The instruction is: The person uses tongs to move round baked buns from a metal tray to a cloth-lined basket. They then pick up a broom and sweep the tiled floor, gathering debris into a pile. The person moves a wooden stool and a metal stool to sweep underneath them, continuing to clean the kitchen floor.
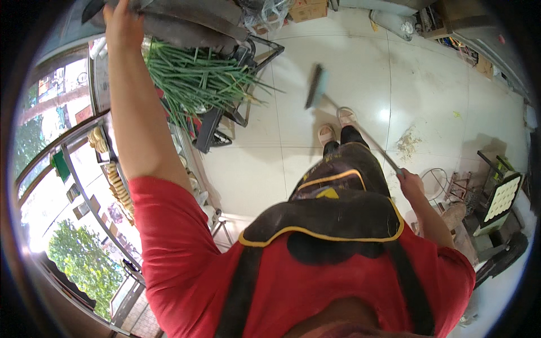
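Note:
My right hand [411,184] is closed around the end of a long broom handle [382,153] at the right. The handle runs up past my sandalled feet to the broom's head [316,85], which is at the tiled floor and slightly blurred. My left arm reaches far up to the top left, where my left hand [123,25] is at the edge of a dark chair or cover [190,25]; its fingers are partly cut off, and I cannot tell whether they grip it. Below that dark thing lies a big bunch of green onions [203,78].
Brown debris [408,143] lies on the floor to the right. Cardboard boxes [308,10] and clear plastic stand at the top. A black metal frame [270,53] juts out beside the onions. Folded stools and a padded chair [503,197] are at the right, windows at the left.

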### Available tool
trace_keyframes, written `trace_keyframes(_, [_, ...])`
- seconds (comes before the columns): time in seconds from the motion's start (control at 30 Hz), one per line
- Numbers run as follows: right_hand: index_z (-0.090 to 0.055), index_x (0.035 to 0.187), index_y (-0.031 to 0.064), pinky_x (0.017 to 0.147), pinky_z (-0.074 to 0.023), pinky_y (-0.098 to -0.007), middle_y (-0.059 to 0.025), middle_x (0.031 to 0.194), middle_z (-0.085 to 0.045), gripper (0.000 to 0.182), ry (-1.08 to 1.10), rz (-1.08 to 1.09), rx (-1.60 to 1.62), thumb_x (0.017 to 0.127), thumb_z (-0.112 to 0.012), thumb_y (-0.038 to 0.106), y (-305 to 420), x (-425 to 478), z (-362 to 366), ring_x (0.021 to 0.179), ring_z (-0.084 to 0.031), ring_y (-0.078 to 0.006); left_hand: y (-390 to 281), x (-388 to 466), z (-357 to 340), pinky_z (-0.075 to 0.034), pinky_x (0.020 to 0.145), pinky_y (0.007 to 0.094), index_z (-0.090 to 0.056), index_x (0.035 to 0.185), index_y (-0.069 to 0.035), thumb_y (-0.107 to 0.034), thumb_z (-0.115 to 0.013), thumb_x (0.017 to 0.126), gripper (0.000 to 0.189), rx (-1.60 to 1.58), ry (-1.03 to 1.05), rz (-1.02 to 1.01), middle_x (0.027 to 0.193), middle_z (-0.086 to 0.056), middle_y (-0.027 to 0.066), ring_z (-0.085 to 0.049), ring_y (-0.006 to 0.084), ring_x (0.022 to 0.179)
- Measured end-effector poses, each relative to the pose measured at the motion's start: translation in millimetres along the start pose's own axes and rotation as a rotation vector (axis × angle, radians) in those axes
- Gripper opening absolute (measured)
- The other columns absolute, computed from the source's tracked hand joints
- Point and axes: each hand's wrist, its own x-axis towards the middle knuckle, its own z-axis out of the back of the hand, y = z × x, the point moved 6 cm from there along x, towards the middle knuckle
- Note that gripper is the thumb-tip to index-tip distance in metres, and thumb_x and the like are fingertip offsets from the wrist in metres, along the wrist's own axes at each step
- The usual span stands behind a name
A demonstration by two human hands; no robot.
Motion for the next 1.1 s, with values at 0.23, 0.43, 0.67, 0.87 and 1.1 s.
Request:
trace_keyframes(0.23, [-0.057, 0.086, 0.0058, 0.062, -0.0465, -0.0478, -0.0171, 0.076, -0.060, 0.025, -0.108, 0.416, 0.168, 0.086, -0.053, 0.030, 200, 194, -72, 0.076, -0.059, -0.0379, 171, -242, 49, -0.042, 0.084, 0.0298, -0.053, 0.114, -0.003, -0.022, -0.060, 0.083, 0.037, 0.285, -0.380, 0.367, 0.108, -0.055, 0.0064, -0.053, 0.0172, 0.095])
trace_keyframes(0.43, [-0.059, 0.096, 0.0054, 0.079, -0.0468, -0.0456, -0.0173, 0.097, -0.062, 0.032, 0.049, 0.368, 0.216, 0.090, -0.042, 0.032, 330, 242, -99, 0.093, -0.058, -0.0356, 264, -583, 35, -0.046, 0.087, 0.0390, -0.039, 0.131, -0.001, -0.022, -0.058, 0.085, 0.054, -0.087, -0.203, 1.128, 0.114, -0.057, 0.0115, -0.055, 0.0259, 0.108])
trace_keyframes(0.67, [-0.059, 0.100, 0.0076, 0.075, -0.0458, -0.0472, -0.0196, 0.093, -0.063, 0.031, 0.058, 0.355, -0.110, 0.085, -0.052, 0.033, 163, 137, -92, 0.090, -0.058, -0.0380, 270, -720, 40, -0.048, 0.085, 0.0354, -0.042, 0.130, -0.003, -0.029, -0.067, 0.077, 0.064, 0.651, 0.312, 1.298, 0.112, -0.061, 0.0144, -0.061, 0.0275, 0.099])
trace_keyframes(0.87, [-0.057, 0.103, 0.0082, 0.067, -0.0461, -0.0498, -0.0219, 0.078, -0.062, 0.030, -0.008, 0.299, -0.185, 0.086, -0.053, 0.032, 102, 13, -60, 0.077, -0.059, -0.0418, 274, -716, 80, -0.047, 0.085, 0.0341, -0.049, 0.123, 0.000, -0.026, -0.064, 0.078, 0.054, 0.596, -0.053, 1.188, 0.107, -0.064, 0.0146, -0.061, 0.0260, 0.099])
trace_keyframes(1.1, [-0.060, 0.089, 0.0082, 0.066, -0.0494, -0.0466, -0.0152, 0.083, -0.063, 0.020, 0.044, 0.761, -0.412, 0.084, -0.056, 0.027, 228, 6, -143, 0.076, -0.062, -0.0357, 294, -781, 110, -0.046, 0.088, 0.0354, -0.052, 0.121, -0.001, -0.028, -0.064, 0.074, 0.055, 0.592, -0.037, 1.240, 0.107, -0.064, 0.0148, -0.060, 0.0277, 0.101])
